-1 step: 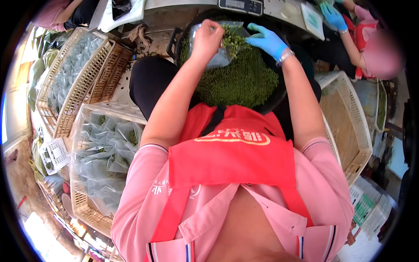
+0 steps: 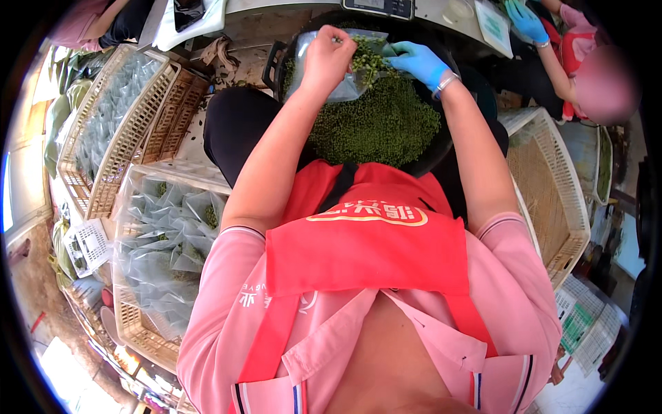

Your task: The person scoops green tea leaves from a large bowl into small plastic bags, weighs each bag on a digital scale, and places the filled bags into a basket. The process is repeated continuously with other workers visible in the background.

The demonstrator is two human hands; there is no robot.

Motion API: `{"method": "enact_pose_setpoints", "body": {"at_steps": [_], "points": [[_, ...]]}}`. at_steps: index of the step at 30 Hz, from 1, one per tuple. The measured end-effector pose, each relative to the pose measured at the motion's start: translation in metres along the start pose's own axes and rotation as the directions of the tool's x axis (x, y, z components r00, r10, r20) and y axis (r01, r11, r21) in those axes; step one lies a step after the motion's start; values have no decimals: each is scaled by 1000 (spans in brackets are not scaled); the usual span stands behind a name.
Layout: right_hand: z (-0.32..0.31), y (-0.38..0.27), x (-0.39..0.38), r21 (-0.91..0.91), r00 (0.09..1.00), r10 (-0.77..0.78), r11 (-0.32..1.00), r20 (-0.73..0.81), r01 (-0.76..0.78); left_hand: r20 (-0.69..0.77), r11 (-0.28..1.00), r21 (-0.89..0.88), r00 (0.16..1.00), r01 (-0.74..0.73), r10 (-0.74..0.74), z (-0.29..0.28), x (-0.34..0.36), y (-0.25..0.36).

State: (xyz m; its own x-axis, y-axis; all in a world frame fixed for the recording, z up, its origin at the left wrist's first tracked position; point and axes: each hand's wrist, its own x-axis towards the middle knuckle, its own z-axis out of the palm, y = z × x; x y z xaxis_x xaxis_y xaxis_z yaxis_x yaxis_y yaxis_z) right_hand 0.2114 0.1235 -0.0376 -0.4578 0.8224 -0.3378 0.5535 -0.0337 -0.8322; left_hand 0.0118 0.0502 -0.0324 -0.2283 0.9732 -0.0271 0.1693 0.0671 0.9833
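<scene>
A round black basin [image 2: 272, 65] stands between my knees, heaped with small round green berries [image 2: 376, 127] that look like green peppercorns. A clear plastic bag [image 2: 348, 90] lies over its far left part. My bare left hand [image 2: 327, 58] is closed, fingertips pinched at the bag's upper part; what exactly they grip is partly hidden. Beside it, a clump of green berry sprigs [image 2: 369, 61] sits at the bag. From the right, my blue-gloved right hand [image 2: 419, 63] reaches to this clump, its thumb and fingers drawn together at the sprigs.
A scale [image 2: 379, 7] sits on the table beyond the basin. At my left are a crate [image 2: 141, 341] of filled clear bags and another crate [image 2: 76, 169] of flat bags. A pale crate [image 2: 552, 186] stands at right. A co-worker's gloved hand [image 2: 527, 24] is at far right.
My right hand has gone from thumb and fingers spread to drawn together at the sprigs. My left hand has shifted slightly up.
</scene>
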Motion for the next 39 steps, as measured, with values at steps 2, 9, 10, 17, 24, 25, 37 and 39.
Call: {"method": "enact_pose_setpoints", "body": {"at_steps": [2,9,10,17,24,25,37,39], "points": [[-2,19,23,-282,974,-224,934,10,218,-19,929,343,988,-137,153,2,2,7],[-8,-50,26,-102,986,-157,983,-64,150,-53,838,514,969,-181,242,-37,26,37],[-9,-49,23,139,983,-179,973,-37,182,-50,922,349,979,-167,196,-41,36,26],[88,28,-13,-435,824,-529,705,203,560,-174,987,-154,982,40,-67,-77,52,12],[205,14,7,-749,737,-360,135,573,649,-297,976,-219,952,10,-76,-96,50,6],[204,13,16,-742,748,-306,162,589,651,-289,969,-248,953,11,-85,-97,46,8],[72,35,35,-969,983,145,236,108,71,-280,961,-274,958,-22,-58,-100,53,-1],[63,44,-2,-936,982,-23,301,185,183,-272,959,-284,960,-18,-63,-97,49,0]]}}
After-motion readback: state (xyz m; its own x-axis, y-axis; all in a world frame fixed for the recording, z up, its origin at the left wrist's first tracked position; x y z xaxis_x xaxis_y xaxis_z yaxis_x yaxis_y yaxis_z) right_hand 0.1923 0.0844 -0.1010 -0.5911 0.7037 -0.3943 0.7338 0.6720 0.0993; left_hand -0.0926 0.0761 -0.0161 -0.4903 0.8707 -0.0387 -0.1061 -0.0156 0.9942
